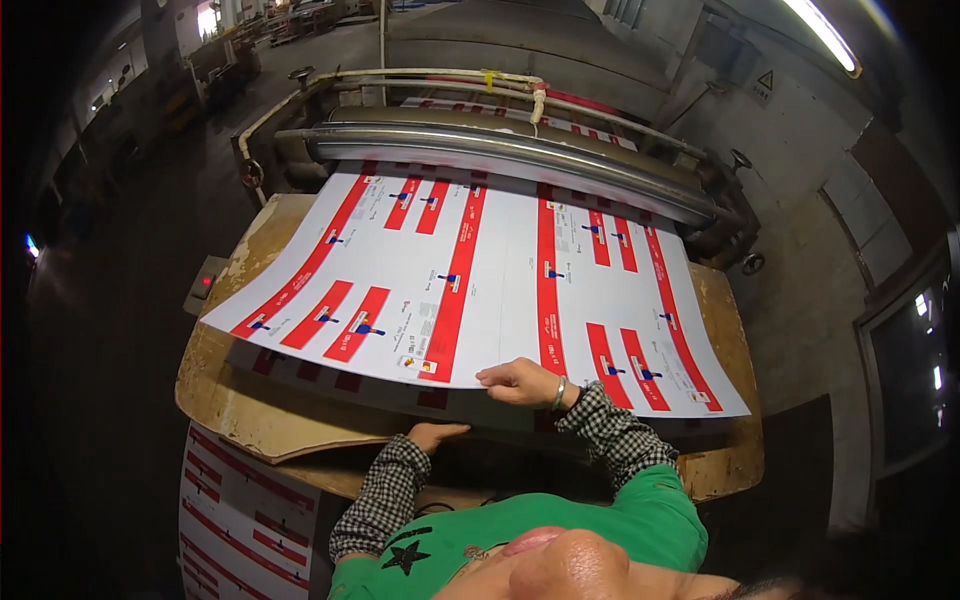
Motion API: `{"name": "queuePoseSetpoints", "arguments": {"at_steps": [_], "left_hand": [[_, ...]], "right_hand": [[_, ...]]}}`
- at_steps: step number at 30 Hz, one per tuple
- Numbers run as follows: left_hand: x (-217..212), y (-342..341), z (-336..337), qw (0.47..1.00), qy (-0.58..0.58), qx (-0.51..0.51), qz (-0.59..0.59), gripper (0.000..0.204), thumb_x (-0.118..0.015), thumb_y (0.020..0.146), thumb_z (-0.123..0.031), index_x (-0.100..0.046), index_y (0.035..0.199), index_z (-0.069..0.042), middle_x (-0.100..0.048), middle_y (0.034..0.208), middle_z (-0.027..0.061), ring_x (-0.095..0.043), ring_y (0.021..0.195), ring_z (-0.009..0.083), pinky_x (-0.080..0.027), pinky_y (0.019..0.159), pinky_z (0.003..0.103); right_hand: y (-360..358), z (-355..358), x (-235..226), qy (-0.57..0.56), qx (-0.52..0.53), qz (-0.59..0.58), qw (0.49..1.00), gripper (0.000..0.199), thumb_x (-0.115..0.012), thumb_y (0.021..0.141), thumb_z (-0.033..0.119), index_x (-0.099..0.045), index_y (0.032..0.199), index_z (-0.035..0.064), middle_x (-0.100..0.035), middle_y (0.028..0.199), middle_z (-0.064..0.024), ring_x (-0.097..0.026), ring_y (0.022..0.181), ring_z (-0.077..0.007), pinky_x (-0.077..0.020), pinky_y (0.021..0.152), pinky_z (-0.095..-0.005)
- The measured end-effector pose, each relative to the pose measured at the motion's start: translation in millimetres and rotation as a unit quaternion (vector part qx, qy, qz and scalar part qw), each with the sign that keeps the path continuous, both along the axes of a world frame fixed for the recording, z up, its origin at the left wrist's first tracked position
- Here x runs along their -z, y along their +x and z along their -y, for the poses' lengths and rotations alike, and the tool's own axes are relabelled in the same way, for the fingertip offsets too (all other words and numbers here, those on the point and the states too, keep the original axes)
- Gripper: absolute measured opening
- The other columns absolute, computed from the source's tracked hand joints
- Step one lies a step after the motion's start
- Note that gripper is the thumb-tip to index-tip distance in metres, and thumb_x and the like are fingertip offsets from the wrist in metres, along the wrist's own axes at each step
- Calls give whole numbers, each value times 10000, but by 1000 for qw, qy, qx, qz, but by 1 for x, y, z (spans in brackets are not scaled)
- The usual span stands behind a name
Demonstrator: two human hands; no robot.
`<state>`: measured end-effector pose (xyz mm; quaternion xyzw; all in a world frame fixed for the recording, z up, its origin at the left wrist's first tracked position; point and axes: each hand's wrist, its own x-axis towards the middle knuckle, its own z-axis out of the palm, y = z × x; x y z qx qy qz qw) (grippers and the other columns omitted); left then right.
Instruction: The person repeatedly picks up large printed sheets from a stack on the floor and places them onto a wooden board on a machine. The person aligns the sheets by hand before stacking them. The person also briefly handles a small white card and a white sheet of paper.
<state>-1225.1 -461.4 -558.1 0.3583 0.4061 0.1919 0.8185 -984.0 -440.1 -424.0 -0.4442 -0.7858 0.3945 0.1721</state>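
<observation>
A large white printed sheet [505, 275] with red bands and small blue marks runs from the metal rollers [520, 165] toward me, its near edge lifted above the wooden table. My right hand [522, 382] pinches that near edge around its middle. Lower and to the left, my left hand [437, 434] lies at the table's front edge, fingers stretched out to the right, below the sheet and apart from it. Another printed layer, in shadow, shows beneath the raised sheet; how much is there is hidden.
The worn wooden table [225, 385] has rounded corners. Handwheels [741, 160] and pale pipes [430, 74] flank the roller machine. More red-and-white printed sheets [245, 520] lie low at the left, below the table. A small box with a red button [207, 282] sits at the table's left side.
</observation>
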Motion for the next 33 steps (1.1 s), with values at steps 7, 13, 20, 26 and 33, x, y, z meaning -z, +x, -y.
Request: {"name": "queuePoseSetpoints", "arguments": {"at_steps": [7,13,20,26,33], "left_hand": [[-18,6,-6,998,-23,-29,53,366,-634,790,13,-518,1125,106,-570,1125,178,-578,1023,243,-471,933,310],[-10,8,-5,994,-23,-67,80,371,-649,785,15,-496,1105,127,-570,1065,190,-595,959,276,-538,841,396],[-3,1,-7,996,54,-22,70,405,-676,761,-1,-522,1129,65,-601,1057,154,-606,946,232,-523,832,332],[-3,5,-10,996,83,3,41,378,-699,766,-77,-572,1106,31,-633,1016,114,-620,901,198,-515,806,300],[3,5,-9,995,9,-37,97,343,-680,793,-90,-574,1086,55,-608,1077,130,-592,981,182,-494,845,297]], "right_hand": [[-2,8,51,-77,24,9,997,389,-665,722,150,-605,1058,-37,-607,1134,-170,-623,983,-210,-479,871,-282],[5,-43,93,19,165,-30,986,394,-680,663,223,-626,950,-41,-637,892,-154,-615,853,-250,-478,818,-296],[-33,-18,74,34,-104,272,956,1172,-742,530,615,-208,1410,55,-139,1450,-272,-139,1347,-425,-161,1043,-609],[-15,-14,72,36,-111,190,975,970,-771,590,466,-334,1355,60,-267,1404,-263,-221,1322,-419,-268,1070,-408],[-8,-23,29,-73,-38,83,993,354,-564,794,140,-585,1110,-18,-615,1083,-192,-609,986,-254,-467,866,-312]]}}
